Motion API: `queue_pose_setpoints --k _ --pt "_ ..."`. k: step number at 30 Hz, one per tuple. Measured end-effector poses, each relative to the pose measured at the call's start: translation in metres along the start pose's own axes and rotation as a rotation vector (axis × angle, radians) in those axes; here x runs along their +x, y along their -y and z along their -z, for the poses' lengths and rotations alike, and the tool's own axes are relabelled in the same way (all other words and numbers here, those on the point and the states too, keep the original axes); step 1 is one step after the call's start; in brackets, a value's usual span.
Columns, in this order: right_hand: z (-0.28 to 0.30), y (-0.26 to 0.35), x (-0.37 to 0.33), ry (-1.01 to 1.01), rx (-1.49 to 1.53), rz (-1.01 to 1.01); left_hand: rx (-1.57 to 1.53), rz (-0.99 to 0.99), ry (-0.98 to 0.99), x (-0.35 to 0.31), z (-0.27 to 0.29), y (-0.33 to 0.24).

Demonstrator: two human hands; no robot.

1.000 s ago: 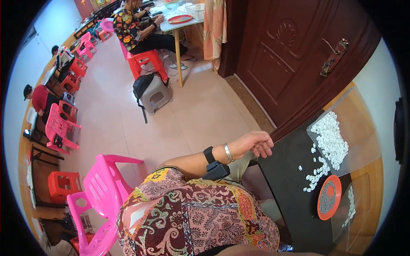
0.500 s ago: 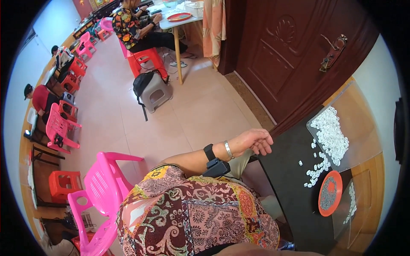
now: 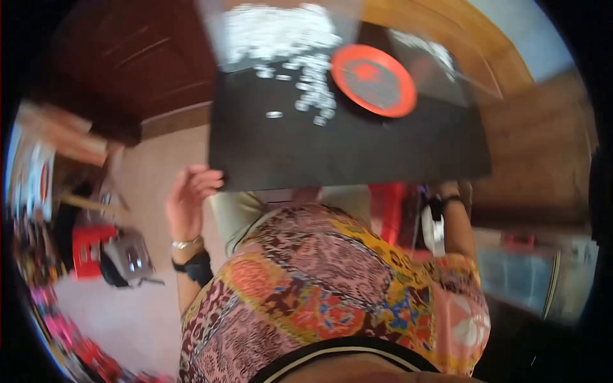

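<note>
My left hand [image 3: 188, 195], with a bracelet and black strap at its wrist, is by the near left corner of the black tabletop [image 3: 357, 150]. Its fingers are loosely bent and hold nothing; the fingertips reach the corner. At the table's near right edge, my right hand [image 3: 447, 189] is partly under the edge, so its fingers are hidden. Small white plastic pieces [image 3: 281, 32] lie heaped at the far left, with several strewn nearer [image 3: 316, 96]. An orange plate [image 3: 408, 102] holds a layer of tiny grey bits.
Clear plastic sheets [image 3: 440, 86] lie at the table's far side, with more white pieces [image 3: 428, 48] at the far right. A dark wooden door [image 3: 140, 57] stands beyond, left. On the floor at left are a grey stool [image 3: 131, 252] and a red stool [image 3: 89, 246].
The view has swung right, so the table now fills the upper middle. My left hand, earlier held out in the air, is now at the table corner. My right hand has come into view.
</note>
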State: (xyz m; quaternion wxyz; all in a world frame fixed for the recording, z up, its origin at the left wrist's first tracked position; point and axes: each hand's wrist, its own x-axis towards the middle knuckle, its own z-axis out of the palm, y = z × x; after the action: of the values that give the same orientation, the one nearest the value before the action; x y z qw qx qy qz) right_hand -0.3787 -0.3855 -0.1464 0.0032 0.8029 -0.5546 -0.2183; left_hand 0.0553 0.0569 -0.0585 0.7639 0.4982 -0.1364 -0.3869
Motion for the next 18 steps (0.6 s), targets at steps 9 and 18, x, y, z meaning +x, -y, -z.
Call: queue_pose_setpoints --k 9,18 --pt "0.011 -0.022 -0.005 0.262 -0.078 -0.065 0.013 -0.031 0.171 0.016 -0.013 0.002" --pt "-0.049 -0.053 0.010 -0.378 0.022 0.103 0.028 -0.006 0.184 0.021 -0.035 0.007"
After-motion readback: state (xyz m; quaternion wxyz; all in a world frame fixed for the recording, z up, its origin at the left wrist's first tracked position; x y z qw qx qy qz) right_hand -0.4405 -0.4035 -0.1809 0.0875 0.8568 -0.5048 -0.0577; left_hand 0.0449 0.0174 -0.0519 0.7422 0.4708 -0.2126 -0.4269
